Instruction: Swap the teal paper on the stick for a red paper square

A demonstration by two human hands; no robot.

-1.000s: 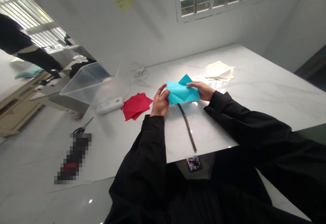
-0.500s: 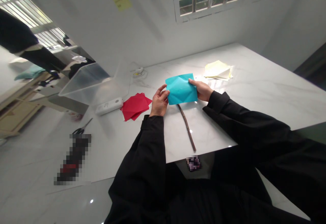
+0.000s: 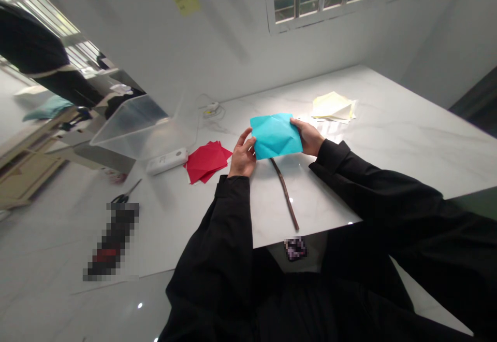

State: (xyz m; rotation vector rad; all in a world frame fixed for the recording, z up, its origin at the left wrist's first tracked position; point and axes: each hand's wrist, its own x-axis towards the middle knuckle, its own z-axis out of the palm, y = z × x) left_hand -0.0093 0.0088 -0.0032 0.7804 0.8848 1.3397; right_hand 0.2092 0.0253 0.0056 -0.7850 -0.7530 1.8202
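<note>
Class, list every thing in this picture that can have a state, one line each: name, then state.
Teal paper: creased, held off the table at both side edges.
Left hand: pinching the left edge.
Right hand: gripping the right edge.
Red papers: lying fanned.
Yellow papers: loosely stacked.
Clear bin: lidless.
Scissors: lying flat; blades unclear.
Stick: lying untouched.

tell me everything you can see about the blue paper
The blue paper is a thin turquoise sheet, roughly rectangular, with several creases across its face. It is held above the white table, tilted toward the camera. The left hand pinches its left edge and the right hand grips its right edge. A thin brown stick lies just below it.
</note>
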